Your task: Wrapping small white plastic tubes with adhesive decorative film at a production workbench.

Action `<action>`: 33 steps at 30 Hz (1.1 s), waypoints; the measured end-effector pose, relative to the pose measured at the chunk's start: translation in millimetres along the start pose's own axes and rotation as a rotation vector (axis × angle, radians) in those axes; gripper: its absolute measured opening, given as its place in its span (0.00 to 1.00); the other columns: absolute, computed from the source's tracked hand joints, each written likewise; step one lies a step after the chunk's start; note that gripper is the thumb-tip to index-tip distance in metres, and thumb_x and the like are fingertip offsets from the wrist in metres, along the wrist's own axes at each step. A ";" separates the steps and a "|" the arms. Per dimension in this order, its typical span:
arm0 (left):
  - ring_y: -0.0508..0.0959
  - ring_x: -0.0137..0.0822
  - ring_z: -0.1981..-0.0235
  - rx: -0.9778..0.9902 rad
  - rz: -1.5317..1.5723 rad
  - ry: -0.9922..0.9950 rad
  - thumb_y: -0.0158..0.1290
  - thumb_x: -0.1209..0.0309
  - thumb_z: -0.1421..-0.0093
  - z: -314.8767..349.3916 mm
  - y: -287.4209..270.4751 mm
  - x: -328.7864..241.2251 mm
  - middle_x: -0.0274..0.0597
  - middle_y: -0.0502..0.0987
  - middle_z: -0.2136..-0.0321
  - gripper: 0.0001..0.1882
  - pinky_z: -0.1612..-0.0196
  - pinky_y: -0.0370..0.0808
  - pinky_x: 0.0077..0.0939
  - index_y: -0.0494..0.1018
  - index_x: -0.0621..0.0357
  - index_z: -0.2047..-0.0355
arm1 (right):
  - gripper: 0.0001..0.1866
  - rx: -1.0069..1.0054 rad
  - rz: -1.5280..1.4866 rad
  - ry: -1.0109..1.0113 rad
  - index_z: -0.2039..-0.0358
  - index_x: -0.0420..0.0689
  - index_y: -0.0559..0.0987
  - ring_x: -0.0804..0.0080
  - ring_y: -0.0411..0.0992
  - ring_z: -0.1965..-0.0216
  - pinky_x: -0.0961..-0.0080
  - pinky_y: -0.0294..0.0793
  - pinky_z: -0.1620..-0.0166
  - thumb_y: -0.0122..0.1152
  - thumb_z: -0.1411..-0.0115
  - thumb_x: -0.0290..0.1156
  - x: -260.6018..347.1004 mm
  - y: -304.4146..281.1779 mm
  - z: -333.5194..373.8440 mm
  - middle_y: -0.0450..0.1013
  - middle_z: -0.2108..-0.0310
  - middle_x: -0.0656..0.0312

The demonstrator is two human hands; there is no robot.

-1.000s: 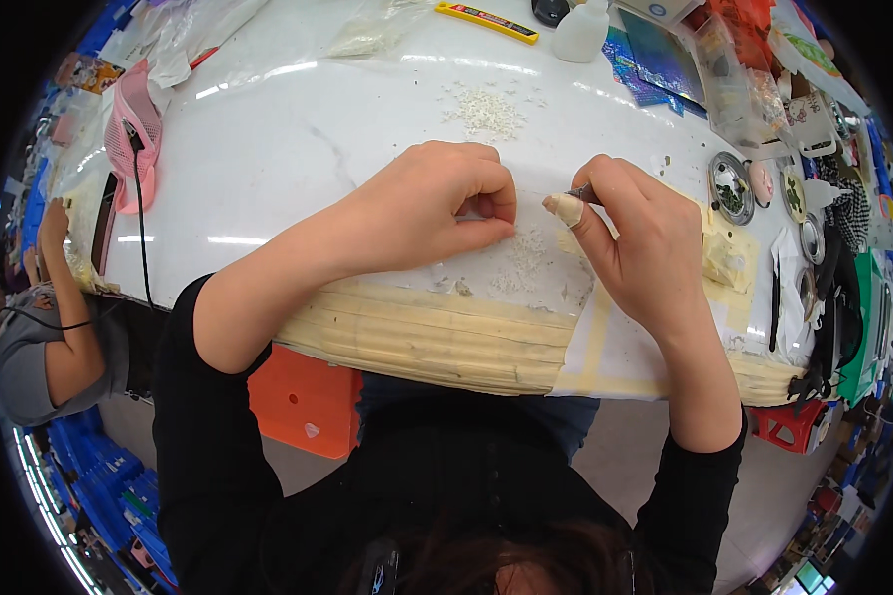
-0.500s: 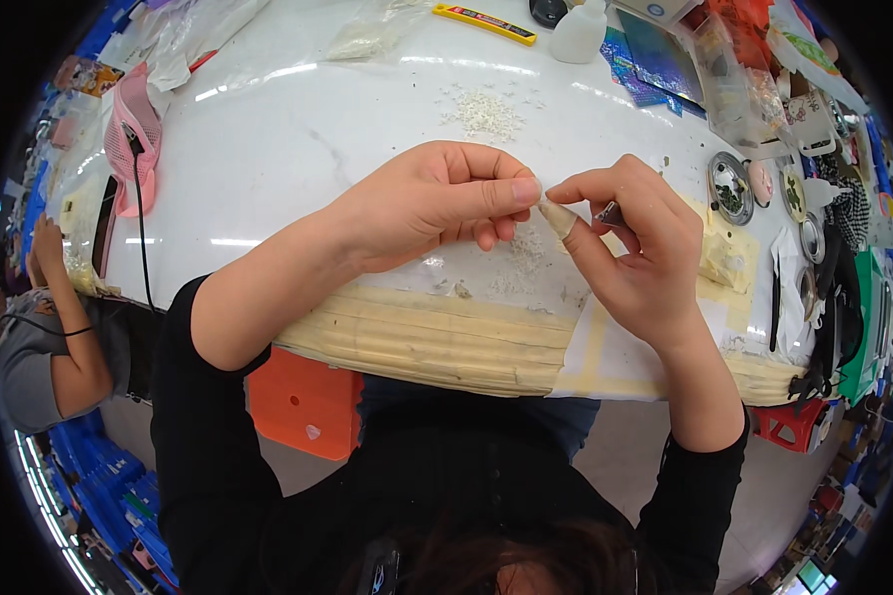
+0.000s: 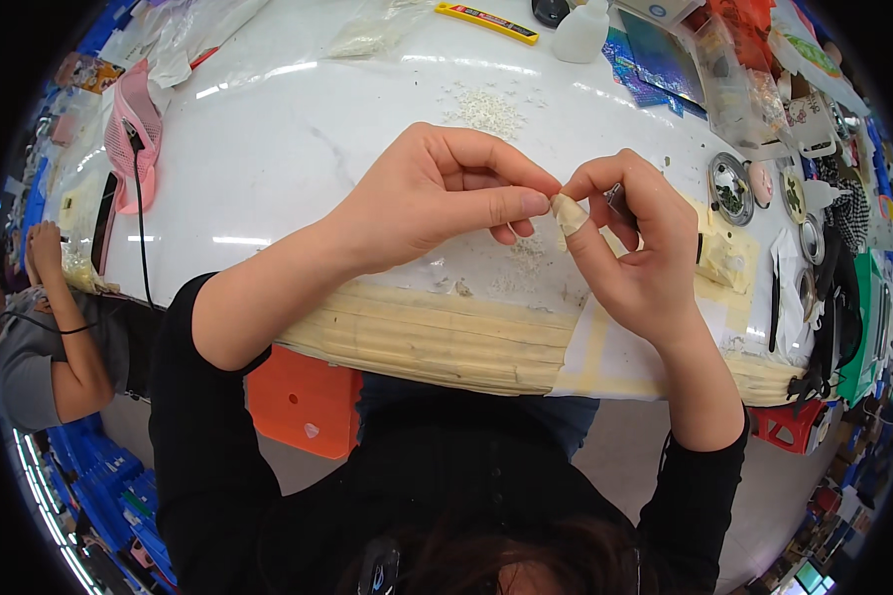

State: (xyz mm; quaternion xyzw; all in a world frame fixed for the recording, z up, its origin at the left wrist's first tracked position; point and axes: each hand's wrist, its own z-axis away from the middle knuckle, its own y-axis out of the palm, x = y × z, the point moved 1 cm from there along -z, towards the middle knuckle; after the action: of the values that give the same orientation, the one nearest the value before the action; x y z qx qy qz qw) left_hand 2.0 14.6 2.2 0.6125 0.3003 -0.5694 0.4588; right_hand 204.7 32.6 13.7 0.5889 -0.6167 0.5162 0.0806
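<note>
Over the near middle of the white table, my left hand (image 3: 407, 203) pinches with thumb and forefinger, and its tips meet those of my right hand (image 3: 650, 258). Whatever lies in that pinch is too small or hidden to name. Cream tape (image 3: 570, 214) wraps the right thumb, whose tip presses near the right forefinger. A small dark metal tool (image 3: 620, 204) is tucked among the curled right fingers; most of it is hidden. Beyond the hands lies a loose pile of tiny white pieces (image 3: 486, 112), and more pale bits (image 3: 526, 256) are scattered below the fingers.
A yellow box cutter (image 3: 486, 23) and a white squeeze bottle (image 3: 579, 35) lie far off. Round metal dishes (image 3: 730, 188) crowd the right side. A pink mesh pouch (image 3: 137, 139) with a black cable is at left, near another person's arm (image 3: 64, 297). Tape covers the table's front edge (image 3: 417, 342).
The left hand has shifted slightly right and its knuckles have risen. Fingertips of both hands, a little apart before, now touch. The right thumb has tipped more upright.
</note>
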 end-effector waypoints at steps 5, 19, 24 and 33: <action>0.78 0.23 0.69 -0.075 -0.118 0.009 0.58 0.74 0.39 -0.2 -1.3 0.6 0.39 0.80 0.69 0.08 0.64 0.77 0.17 0.79 0.65 0.60 | 0.06 -0.044 0.011 0.090 0.68 0.41 0.76 0.82 0.63 0.78 0.85 0.61 0.76 0.64 0.47 0.21 1.1 -4.4 -2.4 0.69 0.77 0.66; 0.75 0.25 0.70 0.009 -0.778 0.209 0.61 0.76 0.44 -1.7 -6.7 5.9 0.34 0.77 0.71 0.05 0.68 0.72 0.16 0.79 0.60 0.65 | 0.05 0.045 0.036 0.262 0.66 0.38 0.73 0.82 0.61 0.80 0.81 0.60 0.76 0.58 0.38 0.26 -7.5 -11.0 -6.2 0.68 0.82 0.63; 0.77 0.32 0.67 0.123 -0.907 0.271 0.60 0.79 0.45 -1.4 -7.8 9.8 0.37 0.75 0.69 0.06 0.65 0.76 0.23 0.78 0.61 0.65 | 0.07 0.095 0.076 0.308 0.67 0.37 0.73 0.80 0.59 0.81 0.79 0.60 0.75 0.56 0.37 0.27 -10.6 -15.8 -6.1 0.68 0.82 0.61; 0.76 0.37 0.65 0.150 -0.978 0.308 0.59 0.80 0.46 -0.2 -3.8 7.5 0.39 0.73 0.70 0.04 0.63 0.77 0.26 0.74 0.63 0.71 | 0.09 -0.107 -0.333 0.404 0.63 0.39 0.76 0.87 0.54 0.81 0.84 0.55 0.77 0.52 0.32 0.32 -8.4 -31.5 -1.8 0.56 0.83 0.75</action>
State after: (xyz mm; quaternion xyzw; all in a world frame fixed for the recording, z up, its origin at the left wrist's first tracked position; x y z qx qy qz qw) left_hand -0.1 15.2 -5.9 0.5085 0.5738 -0.6404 0.0445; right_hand 231.7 46.5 25.7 0.5622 -0.5092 0.5694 0.3169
